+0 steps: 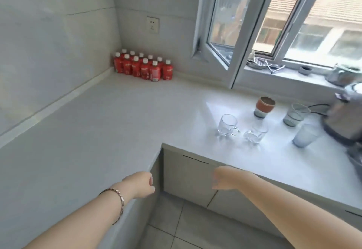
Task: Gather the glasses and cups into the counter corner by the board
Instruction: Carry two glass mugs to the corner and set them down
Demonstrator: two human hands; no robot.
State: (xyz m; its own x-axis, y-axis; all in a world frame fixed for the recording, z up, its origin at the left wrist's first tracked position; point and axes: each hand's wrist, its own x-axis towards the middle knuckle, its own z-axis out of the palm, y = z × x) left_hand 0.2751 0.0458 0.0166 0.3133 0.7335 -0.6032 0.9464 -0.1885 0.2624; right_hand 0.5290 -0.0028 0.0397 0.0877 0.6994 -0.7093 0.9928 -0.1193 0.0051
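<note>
From the head camera, a pale grey L-shaped stone surface [109,115] runs along the left wall and turns right under an open white-framed window [241,25].

Five drinking vessels stand on the right stretch of the surface, all upright and apart from each other. A clear glass mug with a handle [227,125] is the leftmost. Just right of it stands a second clear glass mug [255,133], blurred. Farther back is an orange-banded ceramic cup with a grey base [264,107]. To the right are a grey-tinted ribbed glass tumbler [295,114] and, nearer, a frosted pale blue tumbler [304,135]. A steel electric kettle [345,117] stands at the right edge, just beside both tumblers.

In the far left corner, against the walls, is a cluster of red plastic bottles with white caps [144,66]. A white wall socket [152,24] sits above them.

The left hand [142,184], with a chain bracelet [118,201] on its wrist, is loosely curled with the fingers drawn together, holding nothing, over the near edge of the surface. The right hand [225,178] is blurred, fingers loosely bent and slightly apart, empty, in front of the grey cabinet doors [188,174] and well short of the mugs. Grey floor tiles [176,229] show below.
</note>
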